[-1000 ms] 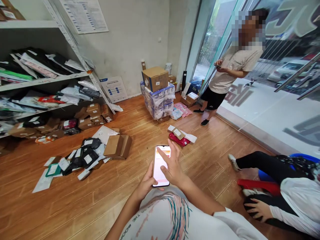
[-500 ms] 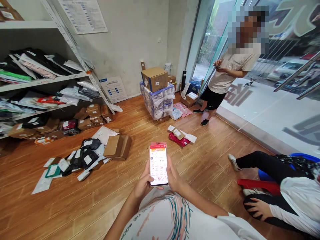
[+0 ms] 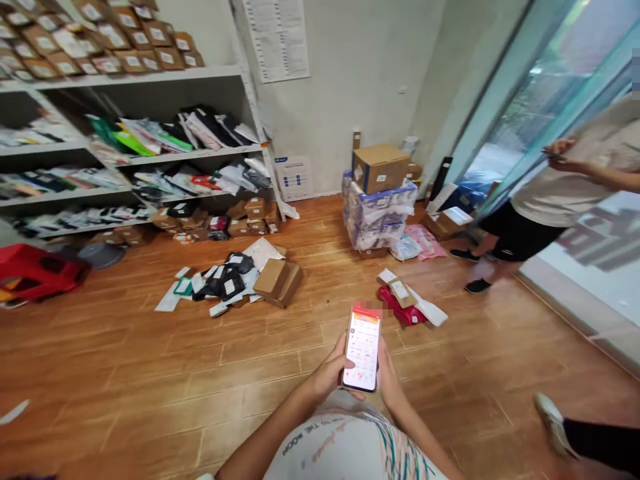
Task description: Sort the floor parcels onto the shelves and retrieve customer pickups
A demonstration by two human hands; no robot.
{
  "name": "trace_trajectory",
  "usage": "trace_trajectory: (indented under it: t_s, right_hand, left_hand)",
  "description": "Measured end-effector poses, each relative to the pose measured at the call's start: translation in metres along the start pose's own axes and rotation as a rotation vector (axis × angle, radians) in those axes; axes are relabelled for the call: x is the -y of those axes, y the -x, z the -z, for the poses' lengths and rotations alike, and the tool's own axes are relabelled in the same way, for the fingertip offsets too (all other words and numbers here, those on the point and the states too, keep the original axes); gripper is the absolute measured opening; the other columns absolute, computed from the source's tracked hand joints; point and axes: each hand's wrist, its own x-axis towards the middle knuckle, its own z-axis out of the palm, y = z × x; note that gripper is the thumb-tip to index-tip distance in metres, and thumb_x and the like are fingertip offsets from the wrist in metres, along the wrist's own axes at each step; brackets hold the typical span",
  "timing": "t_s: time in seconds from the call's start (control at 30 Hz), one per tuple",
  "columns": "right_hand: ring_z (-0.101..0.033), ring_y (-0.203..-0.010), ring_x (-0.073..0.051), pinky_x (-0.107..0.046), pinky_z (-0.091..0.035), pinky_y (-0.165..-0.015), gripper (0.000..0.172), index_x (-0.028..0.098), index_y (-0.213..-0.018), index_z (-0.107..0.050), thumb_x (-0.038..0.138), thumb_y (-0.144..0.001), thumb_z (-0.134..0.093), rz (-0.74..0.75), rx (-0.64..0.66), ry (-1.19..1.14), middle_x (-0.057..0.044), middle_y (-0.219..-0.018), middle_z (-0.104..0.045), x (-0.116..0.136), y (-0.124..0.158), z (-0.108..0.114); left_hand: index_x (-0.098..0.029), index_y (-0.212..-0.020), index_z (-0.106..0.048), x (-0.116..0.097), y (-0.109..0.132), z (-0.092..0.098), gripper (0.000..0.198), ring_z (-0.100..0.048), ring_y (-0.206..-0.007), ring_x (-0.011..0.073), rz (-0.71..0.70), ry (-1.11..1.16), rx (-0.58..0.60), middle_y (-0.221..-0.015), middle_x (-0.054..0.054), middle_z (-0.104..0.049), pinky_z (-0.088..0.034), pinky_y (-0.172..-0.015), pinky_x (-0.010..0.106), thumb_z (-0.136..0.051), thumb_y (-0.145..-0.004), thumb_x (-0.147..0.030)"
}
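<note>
Your view has swung left since half a second ago, bringing in more shelves point(image 3: 150, 77), where cardboard boxes point(image 3: 165, 57) sit above bagged parcels point(image 3: 203, 128). Before your shirt point(image 3: 330, 450), your left hand point(image 3: 328, 371) and right hand point(image 3: 390, 377) hold the lit phone point(image 3: 363, 350), fingers wrapped around its sides.

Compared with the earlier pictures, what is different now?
The right hand moved from over the phone to its right edge; the screen, nearly blank at first, now shows icons. The view turned left. The left hand still holds the phone; the floor parcels stayed.
</note>
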Motion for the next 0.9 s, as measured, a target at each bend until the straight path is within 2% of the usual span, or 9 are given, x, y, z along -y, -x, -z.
trace_trajectory:
  t_s: [0.1, 0.23, 0.4, 0.5, 0.67, 0.8, 0.9]
  right_hand:
    - [-0.069, -0.083, -0.026, -0.037, -0.057, -0.066, 0.065, 0.02, -0.106, -0.06, 0.076, -0.075, -0.051, -0.092, 0.037, -0.044, -0.009, -0.095, -0.073, -0.001, -0.01, 0.0]
    - [-0.069, -0.082, -0.026, -0.038, -0.057, -0.07, 0.064, 0.019, -0.102, -0.062, 0.075, -0.072, -0.056, -0.145, 0.076, -0.077, -0.009, -0.095, -0.073, -0.003, -0.023, -0.004]
    - [-0.068, -0.083, -0.024, -0.035, -0.056, -0.068, 0.058, 0.019, -0.103, -0.061, 0.07, -0.077, -0.055, -0.099, 0.097, -0.031, -0.008, -0.096, -0.072, -0.003, -0.036, -0.013]
    - [-0.068, -0.081, -0.025, -0.035, -0.055, -0.065, 0.062, 0.019, -0.102, -0.061, 0.074, -0.074, -0.055, -0.101, 0.132, 0.0, -0.008, -0.094, -0.072, -0.002, -0.042, -0.018]
    - [-0.067, -0.079, -0.024, -0.035, -0.055, -0.067, 0.062, 0.017, -0.1, -0.06, 0.073, -0.074, -0.057, -0.111, 0.233, 0.012, -0.008, -0.092, -0.072, 0.003, -0.05, -0.027]
    - [-0.062, -0.069, -0.021, -0.032, -0.051, -0.061, 0.057, 0.017, -0.096, -0.06, 0.071, -0.077, -0.055, -0.066, 0.243, 0.042, -0.005, -0.079, -0.068, 0.009, -0.051, -0.037]
    - [-0.059, -0.066, -0.019, -0.03, -0.049, -0.059, 0.056, 0.018, -0.096, -0.06, 0.07, -0.079, -0.053, -0.057, 0.271, 0.066, -0.002, -0.075, -0.064, 0.011, -0.053, -0.041]
  left_hand:
    - [-0.035, -0.145, -0.024, 0.003, -0.004, 0.005, 0.081, -0.065, -0.092, 0.0292, 0.004, 0.008, -0.049, -0.137, 0.012, -0.048, -0.055, -0.05, 0.03, -0.052, -0.07, -0.02]
    - [-0.033, -0.144, -0.024, -0.002, -0.007, 0.008, 0.081, -0.065, -0.091, 0.0295, -0.017, 0.019, -0.105, -0.133, 0.013, -0.051, -0.055, -0.05, 0.031, -0.053, -0.069, -0.021]
    - [-0.033, -0.142, -0.027, -0.006, -0.008, 0.013, 0.08, -0.066, -0.091, 0.0305, -0.068, 0.03, -0.148, -0.136, 0.014, -0.048, -0.055, -0.048, 0.03, -0.053, -0.068, -0.02]
    - [-0.034, -0.142, -0.029, -0.005, -0.006, 0.016, 0.078, -0.065, -0.094, 0.031, -0.11, 0.032, -0.189, -0.138, 0.013, -0.046, -0.055, -0.048, 0.03, -0.052, -0.069, -0.019]
    - [-0.035, -0.147, -0.018, -0.007, -0.002, 0.019, 0.084, -0.064, -0.095, 0.0296, -0.143, 0.047, -0.231, -0.137, 0.012, -0.048, -0.056, -0.051, 0.03, -0.051, -0.071, -0.019]
    - [-0.037, -0.149, -0.006, -0.011, 0.001, 0.02, 0.089, -0.065, -0.091, 0.0278, -0.176, 0.059, -0.271, -0.135, 0.013, -0.049, -0.055, -0.051, 0.03, -0.05, -0.073, -0.02]
    - [-0.036, -0.149, -0.005, -0.014, 0.003, 0.02, 0.09, -0.065, -0.088, 0.0264, -0.185, 0.062, -0.299, -0.133, 0.013, -0.05, -0.054, -0.05, 0.029, -0.05, -0.073, -0.02]
